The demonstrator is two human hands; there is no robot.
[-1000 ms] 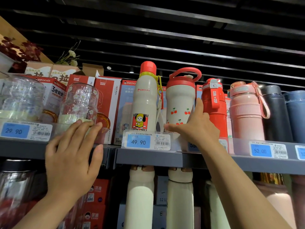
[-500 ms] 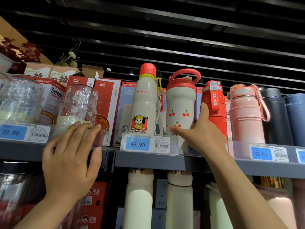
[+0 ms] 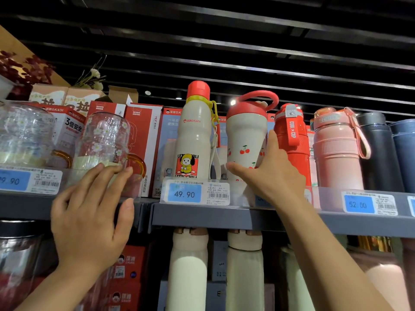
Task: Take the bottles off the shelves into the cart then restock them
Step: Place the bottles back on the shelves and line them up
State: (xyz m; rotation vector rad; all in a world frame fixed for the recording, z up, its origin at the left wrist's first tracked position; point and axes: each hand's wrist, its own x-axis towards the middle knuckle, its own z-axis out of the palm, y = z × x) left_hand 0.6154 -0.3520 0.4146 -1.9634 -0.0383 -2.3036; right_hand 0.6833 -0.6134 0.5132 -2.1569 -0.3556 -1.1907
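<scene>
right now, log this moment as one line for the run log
right hand grips cherry-print bottle, tilted on top shelf | left hand open, fingertips at shelf's clear front rail | cart not in view

Cherry bottle is cream with little red cherries and a red loop lid. Next to it, a cream bottle with red cap, yellow ring, yellow cartoon pup. Then a solid red bottle, a pink one, blue price tags.
</scene>
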